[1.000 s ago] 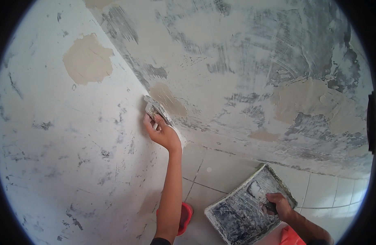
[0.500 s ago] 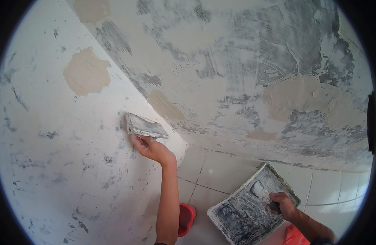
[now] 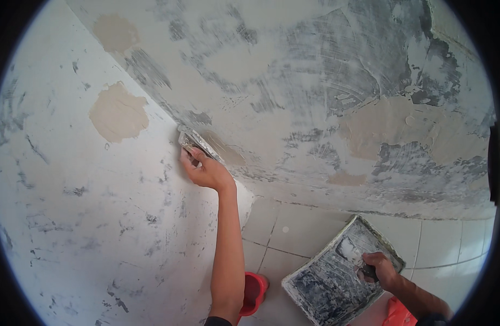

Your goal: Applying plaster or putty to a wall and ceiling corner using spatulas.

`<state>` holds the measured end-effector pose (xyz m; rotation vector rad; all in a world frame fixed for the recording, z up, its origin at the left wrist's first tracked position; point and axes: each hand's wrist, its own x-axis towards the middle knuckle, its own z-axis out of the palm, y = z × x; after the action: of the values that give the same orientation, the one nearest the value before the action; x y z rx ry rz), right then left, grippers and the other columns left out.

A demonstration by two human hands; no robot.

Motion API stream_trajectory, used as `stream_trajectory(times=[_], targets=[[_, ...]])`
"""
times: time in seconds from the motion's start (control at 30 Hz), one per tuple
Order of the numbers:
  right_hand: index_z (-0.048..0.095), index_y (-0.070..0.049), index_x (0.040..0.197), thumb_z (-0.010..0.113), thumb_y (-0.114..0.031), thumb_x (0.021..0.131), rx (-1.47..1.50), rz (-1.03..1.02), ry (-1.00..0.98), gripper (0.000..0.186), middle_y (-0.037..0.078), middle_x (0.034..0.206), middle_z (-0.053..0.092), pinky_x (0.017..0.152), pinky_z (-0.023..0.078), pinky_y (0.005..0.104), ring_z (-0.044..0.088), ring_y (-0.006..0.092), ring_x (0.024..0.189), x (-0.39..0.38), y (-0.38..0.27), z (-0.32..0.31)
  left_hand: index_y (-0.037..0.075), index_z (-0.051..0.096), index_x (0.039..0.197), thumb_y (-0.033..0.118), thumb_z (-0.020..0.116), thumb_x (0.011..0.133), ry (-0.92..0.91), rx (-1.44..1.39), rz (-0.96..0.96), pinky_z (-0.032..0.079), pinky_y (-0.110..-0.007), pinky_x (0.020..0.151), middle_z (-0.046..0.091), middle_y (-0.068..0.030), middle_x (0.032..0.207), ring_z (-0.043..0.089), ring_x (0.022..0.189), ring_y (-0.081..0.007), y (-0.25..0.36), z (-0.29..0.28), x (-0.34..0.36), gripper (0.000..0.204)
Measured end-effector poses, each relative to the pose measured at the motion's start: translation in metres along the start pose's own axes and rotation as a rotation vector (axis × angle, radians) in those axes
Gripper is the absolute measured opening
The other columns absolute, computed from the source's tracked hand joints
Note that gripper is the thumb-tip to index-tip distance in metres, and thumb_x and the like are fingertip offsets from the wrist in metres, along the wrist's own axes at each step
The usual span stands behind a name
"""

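In the corner between two walls, my left hand [image 3: 209, 173] is closed on a plastering trowel [image 3: 202, 143] caked with filler. The trowel's blade lies along the right-hand wall [image 3: 293, 70], at the edge of a beige filler patch [image 3: 225, 149]. Lower right, my right hand [image 3: 381, 269] is wrapped round the dark handle of a putty knife, whose pale blade [image 3: 349, 249] rests in a shallow tray [image 3: 320, 296] smeared with grey and white filler. The tray is tilted at an angle in view; whether it touches the floor I cannot tell.
The white left wall [image 3: 87, 206] carries dark scuffs and a beige filler patch [image 3: 119, 112]. Light floor tiles [image 3: 296, 223] run below the walls. A red rounded thing [image 3: 252, 296] sits beside my left forearm, and something red [image 3: 399, 314] shows under my right forearm.
My left hand has moved up and right, turning the trowel from facing outward to lying against the right-hand wall. The putty knife and tray keep nearly the same place; the view has shifted slightly.
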<state>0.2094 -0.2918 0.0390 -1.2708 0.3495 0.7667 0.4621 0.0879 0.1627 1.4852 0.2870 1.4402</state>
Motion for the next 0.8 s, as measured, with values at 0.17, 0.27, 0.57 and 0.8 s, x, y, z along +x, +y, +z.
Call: stream_trajectory(times=[0.17,0.27,0.57,0.8], targets=[[0.069,0.005,0.093,0.043,-0.031,0.104,0.009,-0.013,0.011,0.046,0.010,0.065,0.064,0.045,0.035,0.0280,0.046,0.0137,0.044,-0.003,0.002,0.001,-0.005,0.057,0.130,0.016,0.048,0.107,-0.181,-0.177,-0.034,0.050,-0.032,0.091,0.065,-0.0158,0.120,0.062,0.102,-0.0208,0.010,-0.030,-0.003,0.033],[0.069,0.005,0.094,0.043,-0.030,0.104,0.011,0.006,0.001,0.046,0.010,0.066,0.065,0.045,0.035,0.0285,0.046,0.0139,0.044,0.000,0.005,-0.003,-0.005,0.058,0.129,0.016,0.049,0.107,0.057,-0.199,-0.090,0.050,-0.033,0.091,0.064,-0.0149,0.121,0.062,0.103,-0.0200,0.030,-0.031,0.010,0.032],[0.070,0.005,0.095,0.044,-0.029,0.104,0.038,-0.009,-0.013,0.044,0.011,0.066,0.065,0.045,0.035,0.0278,0.047,0.0140,0.044,-0.003,0.005,-0.003,-0.008,0.055,0.132,0.013,0.049,0.106,-0.014,0.025,-0.036,0.050,-0.033,0.092,0.064,-0.0187,0.125,0.063,0.109,-0.0219,0.006,-0.001,0.007,0.034],[0.069,0.005,0.094,0.044,-0.030,0.104,0.053,-0.007,0.001,0.044,0.010,0.065,0.064,0.046,0.036,0.0268,0.048,0.0136,0.046,-0.010,0.006,-0.009,-0.008,0.055,0.134,0.016,0.047,0.107,-0.077,-0.223,-0.062,0.050,-0.032,0.093,0.064,-0.0179,0.128,0.063,0.108,-0.0211,0.012,-0.024,0.016,0.036]])
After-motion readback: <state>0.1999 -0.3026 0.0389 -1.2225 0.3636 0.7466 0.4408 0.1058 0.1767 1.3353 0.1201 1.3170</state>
